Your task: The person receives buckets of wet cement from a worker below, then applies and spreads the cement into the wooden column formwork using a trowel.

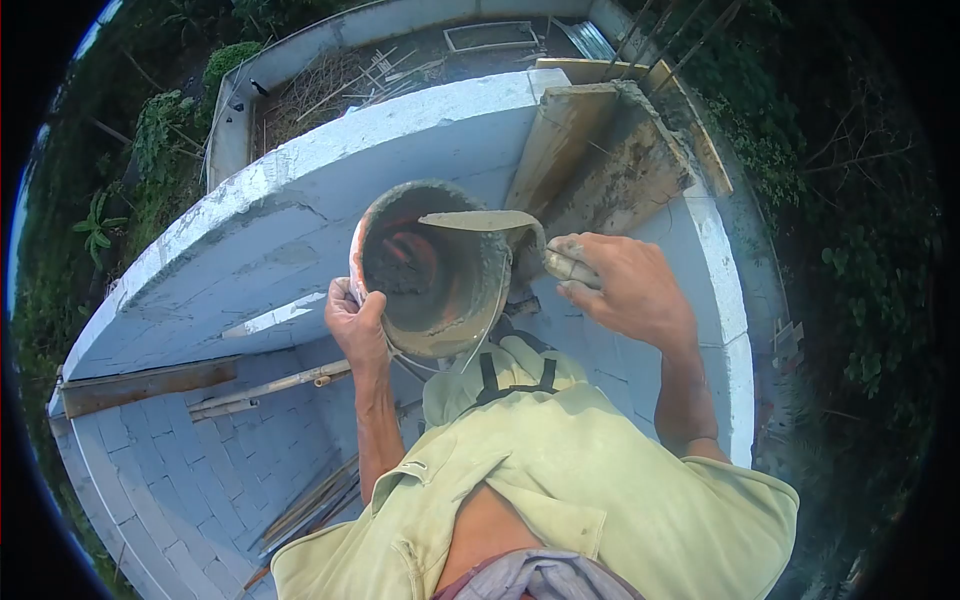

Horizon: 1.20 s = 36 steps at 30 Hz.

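My left hand [357, 322] grips the left side of a mortar-crusted bucket [440, 342], whose open mouth faces up toward me. Wet grey mortar [402, 275] lies at the bottom of it. In my right hand [632, 287] is the handle of a trowel [478, 220], my fingers closed around it. The trowel's blade reaches left over the bucket's mouth, its face coated with dried mortar. A thin wire bail hangs down the bucket's right side.
A pale block wall [330, 150] curves across in front, its top edge high up. Wooden formwork boards [610, 150] stand at the wall's corner. Bamboo poles [270, 392] and a plank [150, 386] lie lower left. Beyond the wall is a drop to a walled yard.
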Each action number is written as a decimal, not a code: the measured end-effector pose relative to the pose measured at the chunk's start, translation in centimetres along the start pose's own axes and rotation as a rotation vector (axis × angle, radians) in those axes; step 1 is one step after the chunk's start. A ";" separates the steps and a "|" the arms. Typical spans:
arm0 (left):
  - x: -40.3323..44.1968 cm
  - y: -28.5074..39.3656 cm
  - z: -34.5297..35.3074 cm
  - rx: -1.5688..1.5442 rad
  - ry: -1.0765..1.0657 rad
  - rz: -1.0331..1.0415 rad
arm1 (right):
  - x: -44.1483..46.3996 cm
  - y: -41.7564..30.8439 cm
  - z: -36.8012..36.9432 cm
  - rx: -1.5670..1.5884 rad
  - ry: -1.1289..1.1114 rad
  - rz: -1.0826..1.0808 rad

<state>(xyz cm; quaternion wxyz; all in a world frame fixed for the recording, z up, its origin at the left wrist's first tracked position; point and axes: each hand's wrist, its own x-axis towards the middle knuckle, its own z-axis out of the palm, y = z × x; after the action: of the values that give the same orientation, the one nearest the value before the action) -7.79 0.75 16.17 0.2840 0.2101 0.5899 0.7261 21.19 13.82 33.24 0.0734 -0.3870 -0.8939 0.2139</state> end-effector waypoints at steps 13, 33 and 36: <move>-0.3 2.8 0.9 0.210 -0.177 0.068 | 3.7 -4.3 14.7 -0.131 -0.032 -0.124; -1.8 1.5 2.1 0.510 -0.155 0.309 | 3.5 -2.2 17.9 -0.113 0.102 -0.031; -1.4 0.9 2.1 0.468 -0.024 0.244 | 2.7 -1.2 18.8 -0.132 -0.039 -0.113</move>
<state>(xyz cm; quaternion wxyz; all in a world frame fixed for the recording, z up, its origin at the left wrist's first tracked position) -5.55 1.26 17.54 0.1451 0.3482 0.7087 0.5962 12.95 8.96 16.82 0.0424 -0.3359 -0.9277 0.1574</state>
